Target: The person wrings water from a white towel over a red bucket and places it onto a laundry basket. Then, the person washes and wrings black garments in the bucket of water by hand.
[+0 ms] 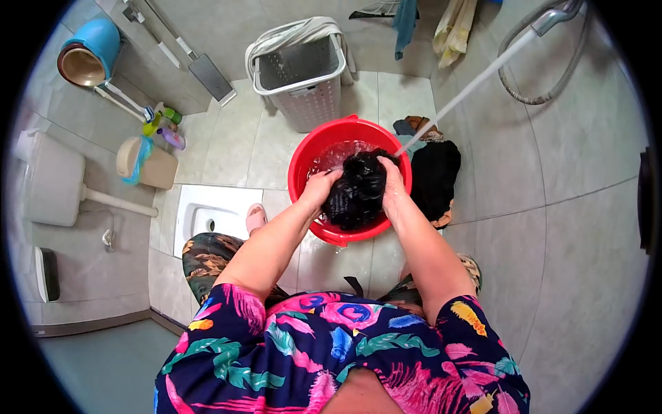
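Observation:
A bunched, wet black garment point(355, 190) is held over the red basin point(298, 155), which has water in it. My left hand point(322, 188) grips its left side, fingers partly hidden in the folds. On the opposite side my right hand point(393, 183) is closed on the same cloth. A stream of water point(469, 92) runs from the shower head point(555, 19) at the upper right down to the basin beside my right hand. Which garment it is, I cannot make out.
Dark clothes point(436, 179) lie in a heap right of the basin. Behind it stands a grey laundry basket point(307, 103) with cloth over its rim. At left are a squat toilet point(189, 221) and a bin point(160, 168). A shower hose point(514, 76) hangs at right.

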A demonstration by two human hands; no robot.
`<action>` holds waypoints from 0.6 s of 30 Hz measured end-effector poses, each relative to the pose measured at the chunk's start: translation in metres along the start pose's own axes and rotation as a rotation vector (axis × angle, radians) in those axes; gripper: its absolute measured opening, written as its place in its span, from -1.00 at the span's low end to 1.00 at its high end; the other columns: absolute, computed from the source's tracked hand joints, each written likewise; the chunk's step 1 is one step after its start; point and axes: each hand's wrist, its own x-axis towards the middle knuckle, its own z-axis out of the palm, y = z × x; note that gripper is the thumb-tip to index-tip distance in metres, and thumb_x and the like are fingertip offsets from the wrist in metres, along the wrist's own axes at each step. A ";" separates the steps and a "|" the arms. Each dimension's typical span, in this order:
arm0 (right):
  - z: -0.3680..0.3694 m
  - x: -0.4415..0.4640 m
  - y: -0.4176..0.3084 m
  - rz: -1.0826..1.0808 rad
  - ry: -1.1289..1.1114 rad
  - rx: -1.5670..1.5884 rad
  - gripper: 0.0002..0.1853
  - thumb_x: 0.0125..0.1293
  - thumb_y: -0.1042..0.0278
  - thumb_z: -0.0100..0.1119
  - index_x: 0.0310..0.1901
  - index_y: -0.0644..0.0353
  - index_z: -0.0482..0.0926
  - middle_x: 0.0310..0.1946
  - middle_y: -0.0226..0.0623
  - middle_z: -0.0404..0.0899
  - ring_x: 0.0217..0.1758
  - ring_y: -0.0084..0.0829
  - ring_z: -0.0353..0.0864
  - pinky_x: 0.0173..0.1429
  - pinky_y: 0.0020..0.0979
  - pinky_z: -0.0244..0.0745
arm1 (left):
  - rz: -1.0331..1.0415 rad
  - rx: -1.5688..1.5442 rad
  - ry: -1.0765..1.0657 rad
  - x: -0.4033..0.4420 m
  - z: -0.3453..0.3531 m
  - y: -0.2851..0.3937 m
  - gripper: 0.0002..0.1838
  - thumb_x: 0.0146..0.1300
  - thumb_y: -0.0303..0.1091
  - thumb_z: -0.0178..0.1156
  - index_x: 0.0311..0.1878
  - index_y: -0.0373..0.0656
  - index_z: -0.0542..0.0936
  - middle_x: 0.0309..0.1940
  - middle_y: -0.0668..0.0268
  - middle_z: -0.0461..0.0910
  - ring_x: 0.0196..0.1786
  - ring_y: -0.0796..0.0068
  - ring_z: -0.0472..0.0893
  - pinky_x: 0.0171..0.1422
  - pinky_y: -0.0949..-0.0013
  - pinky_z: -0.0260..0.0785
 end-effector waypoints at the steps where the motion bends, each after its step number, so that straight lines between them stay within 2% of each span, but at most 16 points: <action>1: 0.009 -0.007 -0.006 0.007 -0.011 0.006 -0.71 0.22 0.18 0.16 -0.13 0.20 0.56 -0.31 -0.22 0.65 -0.28 -0.27 0.66 -0.09 -0.26 0.60 | 0.039 0.282 0.067 0.006 -0.015 -0.005 -0.68 0.29 -0.27 0.13 -0.01 -0.31 0.55 -0.20 0.17 0.65 -0.16 0.33 0.65 -0.02 0.28 0.50; 2: 0.018 -0.015 -0.010 0.014 -0.019 0.012 -0.72 0.20 0.22 0.18 -0.12 0.20 0.55 -0.31 -0.24 0.64 -0.27 -0.29 0.66 -0.09 -0.29 0.59 | 0.077 0.563 0.134 0.010 -0.028 -0.008 -0.70 0.29 -0.32 0.11 0.00 -0.31 0.54 -0.20 0.20 0.64 -0.14 0.34 0.63 -0.02 0.30 0.48; 4: 0.025 -0.021 0.001 -0.295 -0.042 -0.263 -0.71 0.20 0.26 0.19 -0.09 0.21 0.54 -0.28 -0.28 0.62 -0.25 -0.35 0.64 -0.11 -0.33 0.57 | 0.238 1.036 0.182 0.028 -0.048 -0.007 -0.72 0.24 -0.39 0.11 -0.02 -0.29 0.52 -0.20 0.21 0.62 -0.10 0.34 0.59 0.03 0.32 0.43; 5: 0.030 -0.031 0.003 -0.324 -0.107 -0.364 -0.72 0.21 0.27 0.20 -0.08 0.20 0.54 -0.27 -0.33 0.60 -0.24 -0.40 0.63 -0.11 -0.35 0.54 | 0.470 0.983 0.260 0.044 -0.055 -0.004 -0.75 0.18 -0.43 0.12 -0.07 -0.28 0.50 -0.22 0.20 0.61 -0.12 0.35 0.59 0.06 0.35 0.42; 6: 0.035 -0.036 0.009 -0.407 -0.115 -0.509 -0.68 0.21 0.23 0.19 -0.08 0.26 0.53 -0.28 -0.23 0.61 -0.20 -0.32 0.63 -0.08 -0.31 0.53 | 0.502 0.644 0.304 0.064 -0.058 -0.001 -0.73 0.18 -0.32 0.14 -0.08 -0.23 0.51 -0.22 0.21 0.62 -0.08 0.37 0.58 0.11 0.28 0.40; 8: 0.020 -0.021 0.029 -0.643 -0.185 -1.046 -0.61 0.21 0.19 0.17 -0.08 0.36 0.50 -0.28 -0.06 0.62 -0.16 -0.11 0.63 0.00 -0.20 0.51 | -0.063 0.094 -0.027 0.040 -0.026 0.047 -0.59 0.21 -0.09 0.19 0.01 -0.16 0.53 -0.17 0.20 0.61 -0.06 0.35 0.58 0.14 0.17 0.39; 10: 0.028 -0.042 0.040 -0.540 -0.366 -1.407 -0.52 0.20 0.13 0.18 -0.04 0.43 0.48 -0.21 0.11 0.58 -0.07 0.07 0.58 0.10 -0.11 0.45 | -0.330 0.233 -0.180 0.010 0.016 0.081 -0.38 0.17 0.20 0.20 0.12 -0.10 0.53 -0.04 0.16 0.60 0.03 0.30 0.55 0.20 0.11 0.36; 11: 0.027 -0.044 0.050 -0.466 -0.460 -1.586 -0.49 0.20 0.09 0.16 -0.02 0.43 0.47 -0.18 0.14 0.57 -0.03 0.10 0.56 0.13 -0.10 0.44 | -0.287 0.289 -0.318 0.030 0.009 0.067 -0.27 0.09 0.25 0.28 0.17 -0.11 0.52 0.03 0.15 0.59 0.07 0.25 0.55 0.23 0.13 0.35; 12: 0.024 -0.044 0.059 -0.381 -0.554 -1.759 -0.46 0.21 0.04 0.14 0.00 0.42 0.47 -0.14 0.18 0.55 0.00 0.12 0.54 0.16 -0.10 0.42 | -0.254 0.506 -0.139 0.077 -0.012 0.030 -0.29 0.06 0.10 0.39 0.20 -0.14 0.50 0.01 0.15 0.62 0.06 0.22 0.57 0.23 0.13 0.36; 14: 0.015 -0.044 0.076 -0.314 -0.650 -1.940 -0.41 0.23 -0.04 0.08 0.00 0.42 0.48 -0.13 0.23 0.53 0.02 0.10 0.54 0.19 -0.14 0.42 | -0.306 0.795 -0.269 0.082 -0.018 0.015 -0.34 -0.14 -0.15 0.54 0.05 -0.27 0.60 -0.10 0.10 0.66 -0.05 0.20 0.64 0.16 0.16 0.43; 15: 0.010 -0.042 0.077 -0.413 -0.737 -2.052 -0.40 0.24 -0.06 0.04 0.01 0.41 0.49 -0.04 0.22 0.50 0.00 0.15 0.53 0.15 -0.12 0.44 | -0.307 0.956 -0.166 0.089 -0.023 0.003 -0.43 -0.12 -0.24 0.47 0.00 -0.33 0.62 -0.14 0.08 0.66 -0.09 0.18 0.65 0.11 0.15 0.46; 16: 0.010 -0.038 0.073 -0.409 -0.731 -2.048 -0.40 0.24 -0.06 0.04 0.01 0.41 0.49 -0.04 0.22 0.50 0.00 0.15 0.53 0.15 -0.12 0.44 | -0.307 1.115 -0.060 0.099 -0.030 -0.014 -0.51 -0.10 -0.34 0.40 -0.06 -0.38 0.63 -0.18 0.05 0.67 -0.13 0.16 0.66 0.05 0.15 0.49; 18: 0.015 -0.016 0.059 -0.041 -0.615 -2.000 -0.45 0.25 -0.01 0.06 0.06 0.33 0.50 0.09 0.12 0.46 0.01 0.06 0.56 0.11 -0.10 0.46 | -0.271 0.800 0.268 0.120 -0.048 -0.048 -0.59 -0.07 -0.47 0.20 -0.09 -0.45 0.62 -0.17 -0.02 0.65 -0.13 0.13 0.66 -0.01 0.14 0.49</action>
